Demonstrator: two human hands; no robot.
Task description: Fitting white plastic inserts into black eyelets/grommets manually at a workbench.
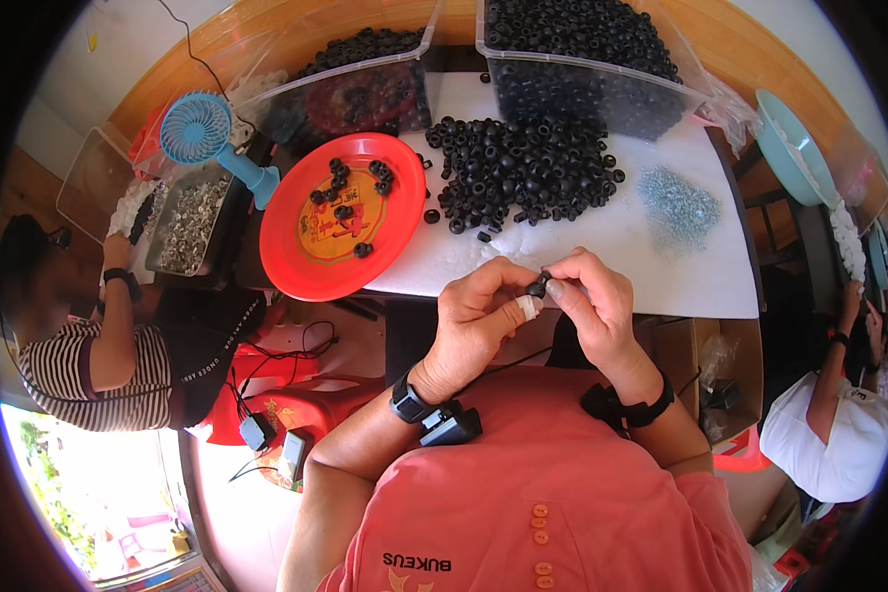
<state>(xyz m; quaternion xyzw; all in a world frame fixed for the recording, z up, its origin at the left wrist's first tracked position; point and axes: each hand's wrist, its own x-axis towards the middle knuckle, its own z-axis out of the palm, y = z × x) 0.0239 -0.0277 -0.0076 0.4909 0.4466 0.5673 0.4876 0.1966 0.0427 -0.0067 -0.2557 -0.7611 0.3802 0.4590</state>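
In front of my chest, at the near table edge, my left hand pinches a small black rounded plastic part between thumb and fingers. A strip of white tape wraps a digit of that hand. From the other side my right hand closes thumb and fingertips on the same part; its fingertips partly cover it. Beyond the hands lies a heap of similar black parts, many with a round hole. To its left, a red plate with a yellow centre carries several small clusters of black parts.
Two clear bins of black parts stand at the back. Tiny pale-blue pieces lie right on the white table. Left are a blue fan and a tray of metal bits. People sit on both sides.
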